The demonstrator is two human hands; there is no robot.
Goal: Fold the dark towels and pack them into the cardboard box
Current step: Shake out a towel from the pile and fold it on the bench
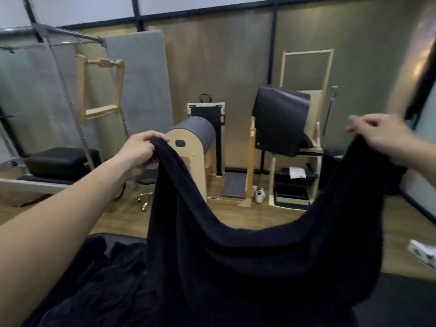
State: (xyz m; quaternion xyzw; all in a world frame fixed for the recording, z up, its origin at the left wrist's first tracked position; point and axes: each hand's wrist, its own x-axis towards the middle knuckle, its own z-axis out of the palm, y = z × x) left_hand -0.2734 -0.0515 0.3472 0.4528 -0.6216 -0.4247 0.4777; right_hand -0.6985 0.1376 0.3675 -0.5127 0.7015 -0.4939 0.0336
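Observation:
A large dark towel (247,260) hangs spread in front of me, sagging in the middle between both raised hands. My left hand (138,151) grips its upper left corner with curled fingers. My right hand (377,133) pinches the upper right corner, farther out and a little higher. Below at the lower left, more dark towels (94,279) lie heaped on a black padded surface (401,300). No cardboard box shows in this view.
Across the wooden floor (259,213) stand a wooden barrel-shaped piece with a grey pad (191,147), a wooden chair frame with black pads (283,119), grey mats (139,86) leaning on the wall and a metal-framed bench (59,161) at left. A white shoe (422,253) lies at right.

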